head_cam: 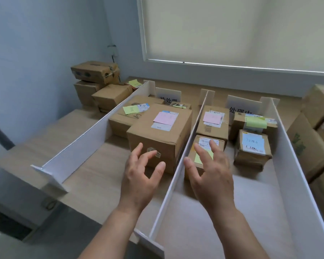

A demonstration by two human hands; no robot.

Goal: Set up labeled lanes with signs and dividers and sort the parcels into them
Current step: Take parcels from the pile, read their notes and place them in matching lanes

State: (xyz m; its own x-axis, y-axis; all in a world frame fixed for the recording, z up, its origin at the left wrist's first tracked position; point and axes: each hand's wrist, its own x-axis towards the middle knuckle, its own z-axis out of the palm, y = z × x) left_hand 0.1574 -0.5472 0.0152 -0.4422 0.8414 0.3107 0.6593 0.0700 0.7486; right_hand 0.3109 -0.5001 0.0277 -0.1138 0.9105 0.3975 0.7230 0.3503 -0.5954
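Parcels sit in two lanes at frame centre, parted by three white dividers, the middle divider (178,165) running from centre toward the bottom edge. Left lane: large box with pink note (160,136) in front of a flatter box (128,116). Right lane: four smaller parcels, the nearest (204,156) beside the middle divider. Two signs (168,95) (242,107) stand at the lanes' far ends. Left hand (141,176) and right hand (211,174) hover either side of the middle divider, fingers spread, gripping nothing. Unsorted boxes (99,83) are stacked upper left.
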